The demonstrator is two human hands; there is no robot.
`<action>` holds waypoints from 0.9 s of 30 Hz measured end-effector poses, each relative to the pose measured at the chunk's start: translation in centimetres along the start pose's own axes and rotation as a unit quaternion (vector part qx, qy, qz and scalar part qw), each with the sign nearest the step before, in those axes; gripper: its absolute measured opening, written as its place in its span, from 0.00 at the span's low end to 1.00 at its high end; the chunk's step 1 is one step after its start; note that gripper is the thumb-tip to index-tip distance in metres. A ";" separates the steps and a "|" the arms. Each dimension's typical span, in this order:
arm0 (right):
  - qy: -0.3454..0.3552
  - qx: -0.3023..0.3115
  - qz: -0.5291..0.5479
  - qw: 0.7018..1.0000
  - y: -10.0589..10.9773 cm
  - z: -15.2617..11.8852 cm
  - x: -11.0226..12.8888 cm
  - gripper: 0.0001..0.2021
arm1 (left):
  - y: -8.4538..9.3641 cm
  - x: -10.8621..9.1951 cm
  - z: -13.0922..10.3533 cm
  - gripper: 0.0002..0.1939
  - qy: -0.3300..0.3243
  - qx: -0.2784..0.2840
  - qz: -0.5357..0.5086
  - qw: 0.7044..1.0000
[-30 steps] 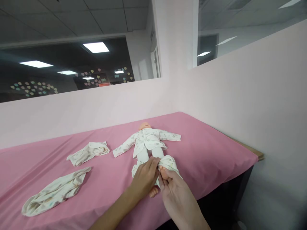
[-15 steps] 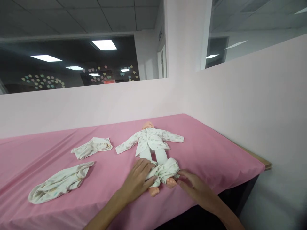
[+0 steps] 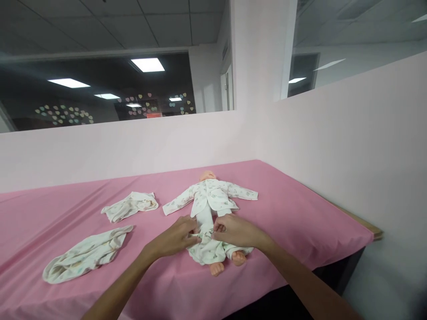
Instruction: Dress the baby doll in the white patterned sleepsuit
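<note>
A single head-worn camera looks forward and down from the near edge of the pink surface (image 3: 283,213), close over it, facing the far corner where two pale pink walls (image 3: 333,133) meet.

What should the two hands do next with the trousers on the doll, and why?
Probably pull the trousers further up. The left hand and right hand pinch the waistband at the doll thighs, below the jacket hem; both feet are already out.

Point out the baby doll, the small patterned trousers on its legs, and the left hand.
Baby doll (image 3: 207,176), head view, its head.
Small patterned trousers (image 3: 207,252), head view, seat fabric.
Left hand (image 3: 175,238), head view, back of hand.
</note>
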State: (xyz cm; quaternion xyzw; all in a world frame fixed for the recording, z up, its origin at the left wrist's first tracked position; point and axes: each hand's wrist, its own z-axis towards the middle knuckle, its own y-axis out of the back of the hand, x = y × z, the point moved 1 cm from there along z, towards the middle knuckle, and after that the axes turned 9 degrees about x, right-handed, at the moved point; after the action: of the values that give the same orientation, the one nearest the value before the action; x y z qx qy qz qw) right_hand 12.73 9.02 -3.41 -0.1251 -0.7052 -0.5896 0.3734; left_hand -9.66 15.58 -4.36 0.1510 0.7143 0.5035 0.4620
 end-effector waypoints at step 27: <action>0.041 -0.110 0.062 0.991 3.9 6.0 -9.5 0.15 | 0.1 4.9 7.0 0.16 0.097 -0.190 -0.332 0.919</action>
State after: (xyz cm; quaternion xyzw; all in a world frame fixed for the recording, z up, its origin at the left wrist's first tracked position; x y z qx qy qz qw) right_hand 19.40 18.10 -7.05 -0.1850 -0.6109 -0.6439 0.4219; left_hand -6.60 23.01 -7.22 -0.2355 0.6553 0.4596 0.5513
